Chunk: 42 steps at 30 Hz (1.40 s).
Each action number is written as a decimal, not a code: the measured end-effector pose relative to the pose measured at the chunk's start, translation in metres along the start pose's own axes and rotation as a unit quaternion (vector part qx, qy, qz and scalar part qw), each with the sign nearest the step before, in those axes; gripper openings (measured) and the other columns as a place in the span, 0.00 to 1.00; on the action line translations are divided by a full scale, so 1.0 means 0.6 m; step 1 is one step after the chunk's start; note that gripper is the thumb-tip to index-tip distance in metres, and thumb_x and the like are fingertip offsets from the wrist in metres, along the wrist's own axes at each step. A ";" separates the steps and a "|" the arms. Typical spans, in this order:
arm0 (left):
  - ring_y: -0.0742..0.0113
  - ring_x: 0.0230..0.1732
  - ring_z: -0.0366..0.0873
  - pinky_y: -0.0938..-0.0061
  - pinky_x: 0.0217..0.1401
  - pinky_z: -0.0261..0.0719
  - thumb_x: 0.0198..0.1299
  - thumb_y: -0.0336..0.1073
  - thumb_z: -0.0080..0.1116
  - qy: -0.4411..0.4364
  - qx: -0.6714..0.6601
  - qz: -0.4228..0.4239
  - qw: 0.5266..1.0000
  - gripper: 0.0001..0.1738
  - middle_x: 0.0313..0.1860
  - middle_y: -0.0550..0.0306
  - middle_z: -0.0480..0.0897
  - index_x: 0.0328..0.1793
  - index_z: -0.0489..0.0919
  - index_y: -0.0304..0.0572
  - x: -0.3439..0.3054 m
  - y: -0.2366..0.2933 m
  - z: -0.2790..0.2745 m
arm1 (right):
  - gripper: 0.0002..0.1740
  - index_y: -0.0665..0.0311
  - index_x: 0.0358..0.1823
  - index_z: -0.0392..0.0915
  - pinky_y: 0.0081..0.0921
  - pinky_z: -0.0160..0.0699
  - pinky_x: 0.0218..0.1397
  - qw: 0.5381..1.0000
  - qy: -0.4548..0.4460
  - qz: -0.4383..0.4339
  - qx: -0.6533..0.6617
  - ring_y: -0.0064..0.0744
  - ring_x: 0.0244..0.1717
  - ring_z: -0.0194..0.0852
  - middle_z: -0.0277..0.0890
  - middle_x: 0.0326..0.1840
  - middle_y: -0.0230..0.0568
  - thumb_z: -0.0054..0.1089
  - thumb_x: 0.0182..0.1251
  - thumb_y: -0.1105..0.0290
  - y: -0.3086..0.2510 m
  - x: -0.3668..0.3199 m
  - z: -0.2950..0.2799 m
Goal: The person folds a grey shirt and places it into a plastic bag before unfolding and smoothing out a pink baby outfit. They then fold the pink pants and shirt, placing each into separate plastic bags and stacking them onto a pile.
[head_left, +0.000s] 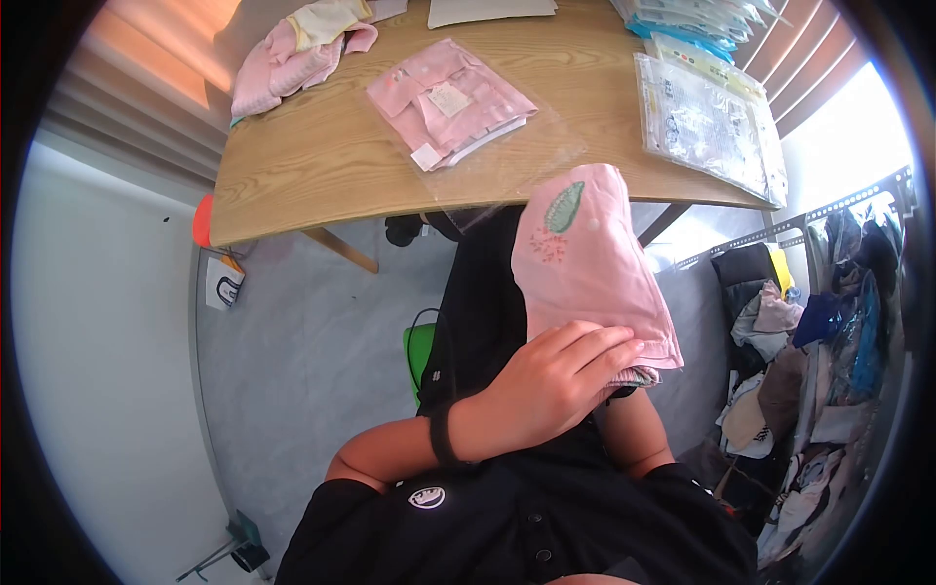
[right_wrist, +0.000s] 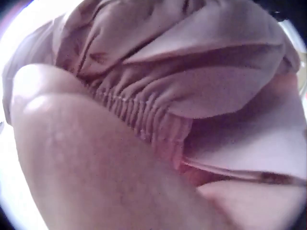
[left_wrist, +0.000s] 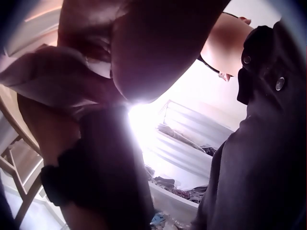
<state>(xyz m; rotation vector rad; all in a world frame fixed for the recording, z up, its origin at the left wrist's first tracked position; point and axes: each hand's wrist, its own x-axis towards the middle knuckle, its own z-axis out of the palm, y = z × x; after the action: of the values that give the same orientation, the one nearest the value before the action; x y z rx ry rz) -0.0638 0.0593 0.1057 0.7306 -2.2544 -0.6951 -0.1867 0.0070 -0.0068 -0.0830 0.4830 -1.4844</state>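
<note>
A folded pink garment [head_left: 595, 253] with a green leaf and small red marks printed on it is held above the lap. At its lower edge, the bent fingers of my left hand [head_left: 556, 380] grip the cloth, a dark band round that wrist. My right hand is hidden under the garment in the head view. Close up in the right wrist view, the thumb of my right hand [right_wrist: 86, 139] lies along a gathered elastic edge [right_wrist: 139, 115] and holds the cloth. The left wrist view is dark, with the garment [left_wrist: 48, 79] beside my left hand [left_wrist: 144, 48].
On the wooden table [head_left: 312, 175] lie a pink garment in a clear bag [head_left: 453, 102], a pile of pink clothes [head_left: 292, 63] and stacked plastic packets [head_left: 707, 122]. A rack of hats and bags [head_left: 819, 351] stands at the right. A green stool [head_left: 419, 351] is on the floor.
</note>
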 end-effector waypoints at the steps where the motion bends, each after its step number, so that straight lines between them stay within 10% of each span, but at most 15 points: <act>1: 0.55 0.53 0.80 0.65 0.54 0.80 0.52 0.32 0.70 -0.002 -0.023 0.001 1.000 0.29 0.58 0.52 0.80 0.62 0.78 0.38 0.002 -0.001 -0.001 | 0.26 0.62 0.72 0.61 0.41 0.70 0.69 1.000 0.001 -0.001 -0.001 0.37 0.68 0.67 0.68 0.67 0.44 0.48 0.78 0.61 -0.001 0.000 0.000; 6: 0.53 0.49 0.82 0.66 0.54 0.81 0.63 0.39 0.64 -0.047 -0.187 -0.025 0.981 0.22 0.55 0.49 0.82 0.61 0.78 0.38 0.026 -0.034 -0.050 | 0.26 0.62 0.72 0.61 0.41 0.70 0.69 1.000 0.007 -0.008 -0.002 0.37 0.68 0.67 0.68 0.67 0.44 0.48 0.78 0.61 -0.004 0.000 -0.003; 13: 0.54 0.53 0.82 0.68 0.55 0.78 0.62 0.25 0.55 0.165 0.090 -0.085 0.978 0.16 0.52 0.47 0.83 0.57 0.79 0.36 0.047 -0.187 -0.095 | 0.26 0.62 0.72 0.62 0.42 0.69 0.70 1.000 0.015 -0.002 0.003 0.38 0.68 0.66 0.68 0.67 0.44 0.47 0.78 0.61 0.006 -0.017 -0.009; 20: 0.40 0.75 0.59 0.51 0.78 0.58 0.47 0.24 0.63 -0.013 0.295 -0.103 0.950 0.38 0.72 0.41 0.66 0.69 0.70 0.40 0.037 -0.251 -0.079 | 0.26 0.62 0.72 0.62 0.42 0.69 0.70 1.000 0.020 -0.019 -0.001 0.38 0.69 0.66 0.68 0.67 0.44 0.47 0.78 0.61 -0.010 -0.011 -0.015; 29: 0.48 0.46 0.86 0.63 0.50 0.84 0.54 0.26 0.61 0.053 0.262 -0.130 0.955 0.13 0.46 0.45 0.86 0.47 0.84 0.37 0.047 -0.301 -0.074 | 0.26 0.62 0.72 0.62 0.43 0.68 0.71 0.999 0.026 -0.037 -0.003 0.39 0.69 0.66 0.68 0.67 0.45 0.46 0.78 0.60 -0.024 -0.007 -0.020; 38: 0.48 0.30 0.83 0.64 0.34 0.78 0.62 0.29 0.61 0.242 0.156 -0.123 0.950 0.04 0.32 0.47 0.84 0.39 0.82 0.37 0.069 -0.240 -0.131 | 0.26 0.62 0.72 0.62 0.44 0.67 0.71 0.999 0.022 -0.025 0.005 0.40 0.69 0.65 0.68 0.68 0.45 0.46 0.78 0.60 0.001 -0.003 -0.011; 42: 0.52 0.32 0.84 0.66 0.35 0.80 0.61 0.27 0.62 0.191 0.188 -0.119 0.956 0.04 0.35 0.47 0.85 0.41 0.82 0.36 0.071 -0.179 -0.114 | 0.26 0.62 0.72 0.62 0.44 0.67 0.72 1.000 0.014 -0.019 0.009 0.41 0.69 0.65 0.67 0.68 0.45 0.46 0.78 0.60 0.010 0.009 -0.009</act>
<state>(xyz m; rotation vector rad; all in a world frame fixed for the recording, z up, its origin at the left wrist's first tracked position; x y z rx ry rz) -0.0089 -0.0626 0.0985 1.2231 -1.9719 -0.1969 -0.1830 0.0039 -0.0152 -0.0574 0.4931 -1.5279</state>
